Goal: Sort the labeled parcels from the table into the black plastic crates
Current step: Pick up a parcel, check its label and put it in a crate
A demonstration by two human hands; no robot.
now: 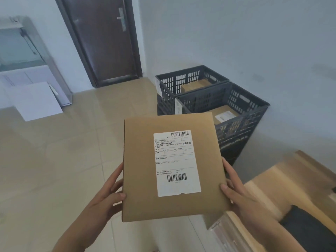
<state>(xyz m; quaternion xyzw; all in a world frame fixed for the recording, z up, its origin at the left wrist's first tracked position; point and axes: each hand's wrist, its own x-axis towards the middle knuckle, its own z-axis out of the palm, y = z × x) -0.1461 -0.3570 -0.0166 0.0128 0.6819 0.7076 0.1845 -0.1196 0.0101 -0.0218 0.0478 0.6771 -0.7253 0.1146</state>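
Observation:
A flat brown cardboard parcel [141, 170] with a white barcode label [176, 162] is held up in front of me, label facing me. My left hand [107, 195] grips its left edge, thumb on the front. My right hand [234, 188] grips the right edge the same way. Behind the parcel, on the floor against the wall, stand two black plastic crates. The near crate [241, 124] holds a brown parcel with a white label. The far crate [174, 82] holds another brown box.
A wooden table [283, 180] is at the lower right, with a dark object [309, 226] on it. A dark brown door [103, 42] is at the back. White boards [36, 102] lean by a cabinet at the left. Beige floor tiles lie between.

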